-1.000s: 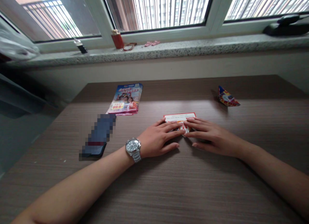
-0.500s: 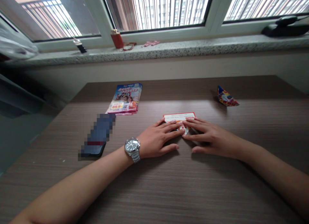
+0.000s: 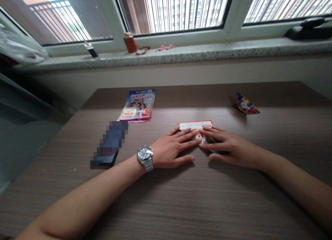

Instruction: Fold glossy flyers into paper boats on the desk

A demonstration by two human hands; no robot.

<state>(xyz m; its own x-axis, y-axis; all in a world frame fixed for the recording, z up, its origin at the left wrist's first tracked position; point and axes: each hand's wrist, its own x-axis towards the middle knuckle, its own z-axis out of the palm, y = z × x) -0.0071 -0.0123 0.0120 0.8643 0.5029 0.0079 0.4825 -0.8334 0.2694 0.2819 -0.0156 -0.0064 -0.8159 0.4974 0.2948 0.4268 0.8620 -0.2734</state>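
A partly folded paper flyer (image 3: pixel 195 124), white with a red border and coloured print, lies on the table. My left hand (image 3: pixel 175 148) rests flat with spread fingers over its left side, a steel watch on the wrist. From the other side, my right hand (image 3: pixel 230 146) lays its outstretched fingers on the paper's right part. The fingertips of both hands nearly meet over the middle. Much of the paper's lower part is hidden under the fingers.
A stack of printed flyers (image 3: pixel 138 105) lies at the back left, with a blurred phone (image 3: pixel 110 143) in front of it. A folded paper boat (image 3: pixel 246 104) stands at the back right. Behind the wooden table (image 3: pixel 181 205) runs a stone windowsill (image 3: pixel 207 53) bearing a red lighter-like object (image 3: pixel 130 44).
The whole view has shifted slightly, so everything appears a little further right. My hands stay flat on the paper with hardly any movement.
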